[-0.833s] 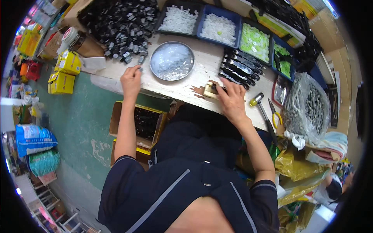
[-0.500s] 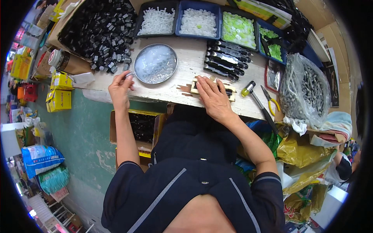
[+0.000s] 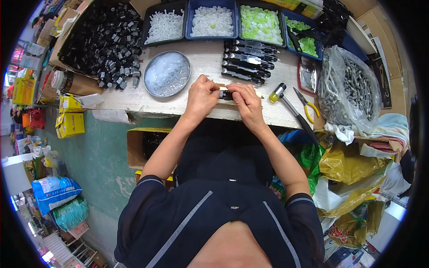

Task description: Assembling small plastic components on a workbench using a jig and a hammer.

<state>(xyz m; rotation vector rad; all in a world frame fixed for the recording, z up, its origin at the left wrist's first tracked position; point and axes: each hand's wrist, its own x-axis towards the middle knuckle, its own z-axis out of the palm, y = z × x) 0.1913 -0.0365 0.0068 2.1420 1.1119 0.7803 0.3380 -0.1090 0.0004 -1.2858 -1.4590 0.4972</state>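
A cream-coloured block [image 3: 229, 102] lies at the table's front edge with a narrow black piece [image 3: 226, 95] set in it. My left hand [image 3: 202, 96] is closed in a pinch at the block's left end; whatever its fingertips hold is hidden. My right hand [image 3: 247, 105] curls over the block's right end, its thumb on the near side and fingers across the top. Beyond the left hand stands a round metal dish [image 3: 167, 73] of small clear pieces. Behind the block lies a row of black and silver strip-shaped parts [image 3: 246, 60].
A hammer [image 3: 295, 109], yellow-handled pliers [image 3: 307, 106] and a clear bag of grey parts [image 3: 351, 87] lie to the right. Along the back stand trays of white pieces [image 3: 166, 27] and green pieces [image 3: 261, 24]. Black parts [image 3: 107, 44] heap up at the left.
My left hand has moved right from beside the dish to the block. My right hand has gone from lying flat on the block to curling round its right end. The view has shifted slightly.
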